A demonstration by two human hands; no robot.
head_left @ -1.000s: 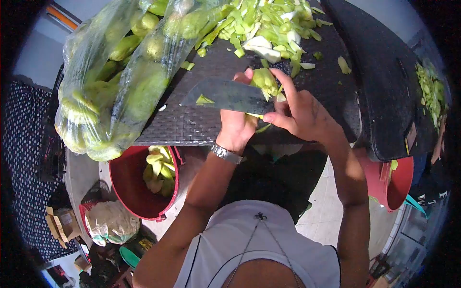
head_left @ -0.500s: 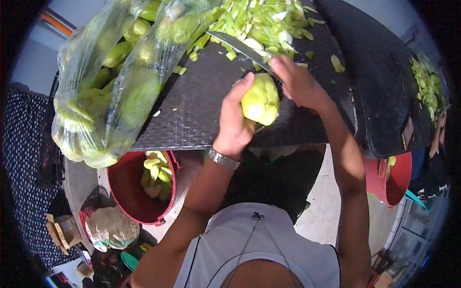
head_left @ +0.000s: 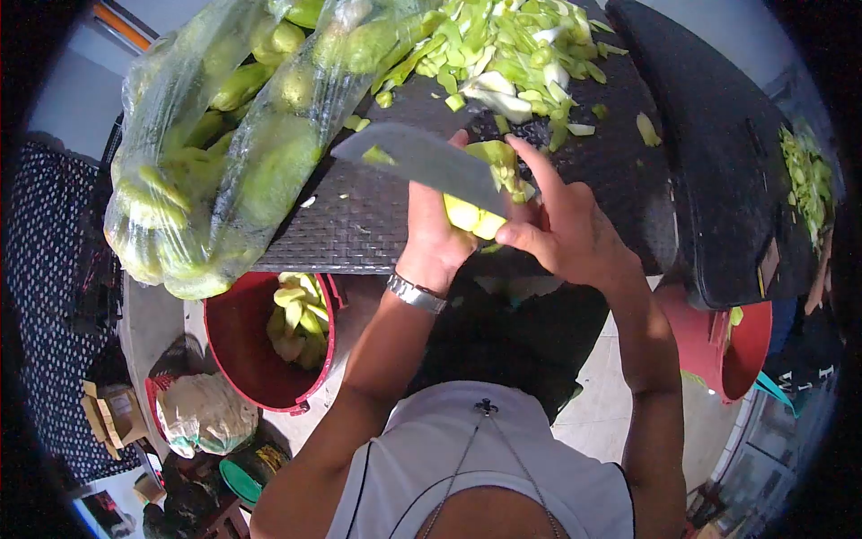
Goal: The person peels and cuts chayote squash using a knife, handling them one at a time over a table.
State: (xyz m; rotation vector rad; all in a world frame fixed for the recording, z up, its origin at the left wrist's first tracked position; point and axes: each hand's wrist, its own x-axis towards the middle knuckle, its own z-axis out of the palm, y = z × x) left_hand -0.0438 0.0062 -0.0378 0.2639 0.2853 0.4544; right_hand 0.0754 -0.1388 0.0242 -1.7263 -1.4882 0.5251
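My left hand (head_left: 433,220) is wrapped round a peeled light-green chayote (head_left: 472,218) above the table's near edge. The broad blade of a knife (head_left: 422,162) lies across the chayote and hides part of it and some left fingers. My right hand (head_left: 575,232) grips the knife at its handle end, which the fingers mostly cover. Pieces of darker green peel (head_left: 499,160) show between the blade and the right fingers. Ahead of both hands lies a heap of green and white peelings (head_left: 512,49) on the dark woven tabletop (head_left: 359,225).
A clear plastic bag (head_left: 224,153) full of chayotes stands at the left of the table. Below the edge, a red bucket (head_left: 260,386) holds peeled chayotes. Another red bucket (head_left: 747,359) and a dark table (head_left: 718,180) with peelings (head_left: 805,180) are at the right.
The knife has swung from beyond the chayote to lie across it, nearer me. My right hand has come down and closer to my left hand. The view has shifted slightly.
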